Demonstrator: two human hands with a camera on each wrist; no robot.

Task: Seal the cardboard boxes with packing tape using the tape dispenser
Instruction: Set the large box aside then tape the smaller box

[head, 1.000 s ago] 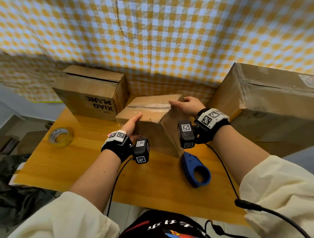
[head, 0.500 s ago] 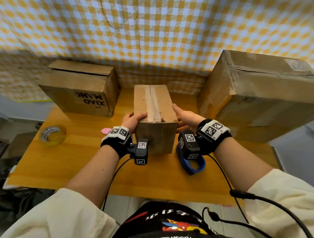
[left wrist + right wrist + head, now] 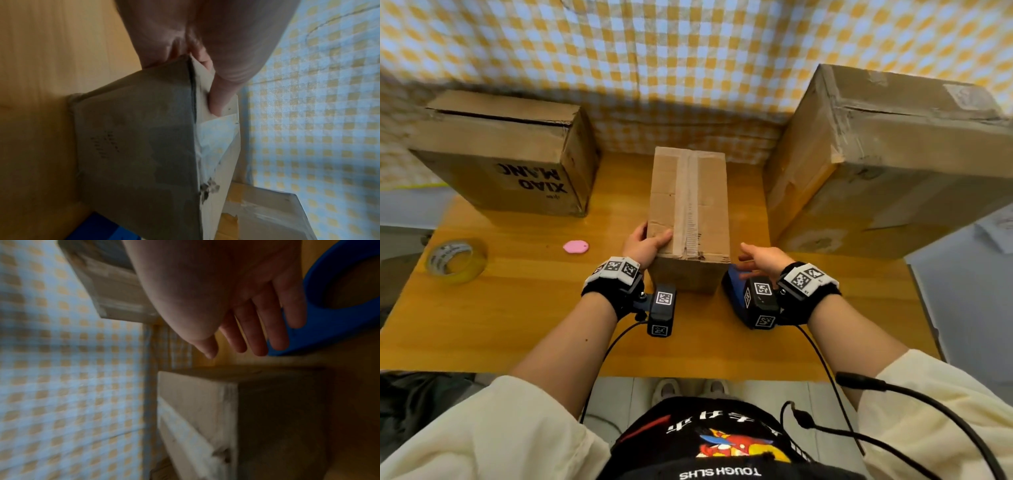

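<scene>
Tape roll (image 3: pixel 456 260): flat at the table's (image 3: pixel 517 325) left edge, well apart from my hands.
Left box (image 3: pixel 493 154): far left, dark gap along its top, no tape I can make out.
Pink tab (image 3: pixel 575 246): loose on the wood, out of the way.
Left hand (image 3: pixel 643 245): gripping the middle box's near left corner, thumb on top.
Middle box (image 3: pixel 709 205): centre, a tape strip (image 3: pixel 686 192) already down its top seam.
Tape dispenser (image 3: pixel 329 326): blue, lying just beside that box's near right corner.
Right hand (image 3: pixel 763 260): open, fingers spread, empty, hovering over the dispenser. Reaching or letting go, either fits.
Right box (image 3: pixel 887 164): big and close, so elbow room is tight there.
</scene>
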